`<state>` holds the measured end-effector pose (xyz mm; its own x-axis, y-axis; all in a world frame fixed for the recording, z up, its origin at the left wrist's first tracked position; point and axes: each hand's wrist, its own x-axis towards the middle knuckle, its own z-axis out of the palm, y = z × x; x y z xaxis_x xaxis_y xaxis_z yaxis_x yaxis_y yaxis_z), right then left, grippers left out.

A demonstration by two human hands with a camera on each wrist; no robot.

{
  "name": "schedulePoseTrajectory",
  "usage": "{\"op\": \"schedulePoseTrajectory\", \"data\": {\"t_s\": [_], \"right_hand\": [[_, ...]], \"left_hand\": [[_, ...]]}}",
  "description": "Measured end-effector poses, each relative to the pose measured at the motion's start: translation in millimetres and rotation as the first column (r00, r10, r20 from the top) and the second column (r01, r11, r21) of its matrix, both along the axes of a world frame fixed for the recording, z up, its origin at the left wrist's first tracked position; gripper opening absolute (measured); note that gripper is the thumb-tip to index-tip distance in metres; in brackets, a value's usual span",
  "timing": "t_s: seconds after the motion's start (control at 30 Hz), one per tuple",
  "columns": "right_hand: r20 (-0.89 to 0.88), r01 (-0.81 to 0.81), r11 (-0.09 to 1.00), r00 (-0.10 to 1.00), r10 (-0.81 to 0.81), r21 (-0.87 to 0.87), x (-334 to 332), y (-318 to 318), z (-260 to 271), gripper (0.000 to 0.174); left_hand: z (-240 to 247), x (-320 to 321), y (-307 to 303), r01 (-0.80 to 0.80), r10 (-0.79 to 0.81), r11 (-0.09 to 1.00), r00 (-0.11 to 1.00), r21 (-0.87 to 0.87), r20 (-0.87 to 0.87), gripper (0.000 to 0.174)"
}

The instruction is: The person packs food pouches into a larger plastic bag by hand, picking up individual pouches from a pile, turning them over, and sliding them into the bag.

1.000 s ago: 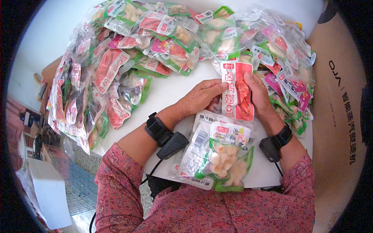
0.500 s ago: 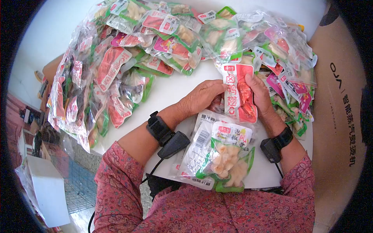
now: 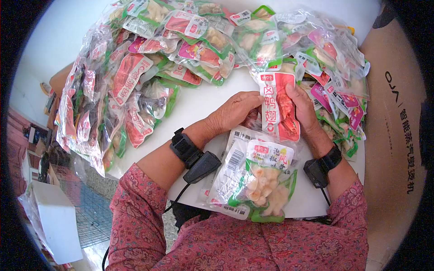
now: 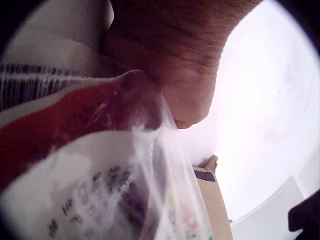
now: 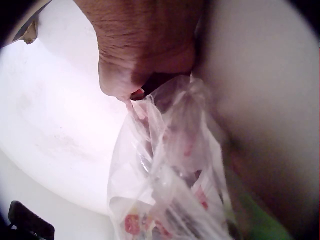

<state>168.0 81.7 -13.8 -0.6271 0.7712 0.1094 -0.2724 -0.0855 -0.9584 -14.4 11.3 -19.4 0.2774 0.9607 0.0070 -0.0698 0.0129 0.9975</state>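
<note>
Between both hands stands a red-and-white duck wing packet (image 3: 285,108). My left hand (image 3: 237,108) grips at its left edge, thumb on top. Along its right edge my right hand (image 3: 305,110) holds it, with the thumb lying on its face. Below the hands, a clear plastic bag (image 5: 167,135) hangs in folds from the right hand in the right wrist view. A packet of pale chicken feet with green edging (image 3: 262,183) lies in front, over a white barcoded packet (image 3: 228,169). In the left wrist view, clear film (image 4: 172,165) covers a red-and-white printed packet.
Clear bags full of similar packets (image 3: 131,79) bank up on the left and back of the white table (image 3: 199,101). More bagged packets (image 3: 334,86) lie at the right. A large cardboard box (image 3: 391,135) stands along the right side. A wire cage (image 3: 86,210) is at lower left.
The duck wing packet has shifted slightly to the right and tilted a little between the hands. Both hands keep their hold, and the packets around them stay in place.
</note>
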Motion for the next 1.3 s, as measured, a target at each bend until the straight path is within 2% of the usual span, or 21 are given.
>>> {"op": "schedulePoseTrajectory", "data": {"t_s": [0.07, 0.17, 0.27, 0.5, 0.6, 0.67, 0.7, 0.97, 1.1, 1.3], "right_hand": [[0.0, 0.01, 1.0, 1.0, -0.01, 0.008, 0, 1, -2, 0.031], [-0.005, -0.004, 1.0, 1.0, 0.004, 0.002, 1, 3, -3, 0.031], [0.0, -0.018, 1.0, 1.0, 0.018, -0.004, 2, 3, -4, 0.032], [0.01, 0.019, 0.999, 1.0, -0.02, 0.044, 0, 1, -2, 0.032], [-0.005, -0.025, 1.0, 1.0, 0.025, -0.007, 0, 1, -4, 0.033], [0.009, -0.029, 1.0, 1.0, 0.029, 0.001, 1, 3, -5, 0.033], [0.026, -0.033, 0.999, 0.999, 0.033, 0.008, 1, 4, -6, 0.033], [0.024, -0.025, 0.999, 0.999, 0.024, 0.031, 1, 5, -6, 0.033], [0.051, -0.025, 0.999, 0.998, 0.023, 0.034, 2, 6, -9, 0.035], [0.031, -0.033, 0.999, 0.999, 0.032, 0.04, 0, 2, -5, 0.035]], "left_hand": [[6, -1, -3, 0.028, -0.034, 0.992, 0.998, -0.122, -0.044, 0.029], [-1, 1, 0, 0.051, -0.053, 0.998, 0.997, -0.041, -0.058, 0.024], [3, 1, -2, 0.048, -0.05, 0.998, 0.997, -0.042, -0.055, 0.021], [5, -1, -2, 0.082, -0.083, 0.997, 0.989, -0.007, -0.123, 0.024], [2, 1, -1, 0.078, -0.082, 0.995, 0.994, -0.056, -0.072, 0.028], [-5, 3, 2, 0.092, -0.092, 0.996, 0.981, 0.009, 0.17, 0.033], [-5, 3, 2, 0.092, -0.092, 0.996, 0.981, 0.009, 0.168, 0.033], [9, -1, -3, 0.038, -0.039, 0.999, 0.991, -0.012, -0.129, 0.038], [5, 1, -2, 0.036, -0.037, 0.999, 0.999, -0.019, -0.038, 0.038], [7, -1, -2, 0.02, -0.023, 0.999, 0.994, -0.034, -0.105, 0.037]]}}
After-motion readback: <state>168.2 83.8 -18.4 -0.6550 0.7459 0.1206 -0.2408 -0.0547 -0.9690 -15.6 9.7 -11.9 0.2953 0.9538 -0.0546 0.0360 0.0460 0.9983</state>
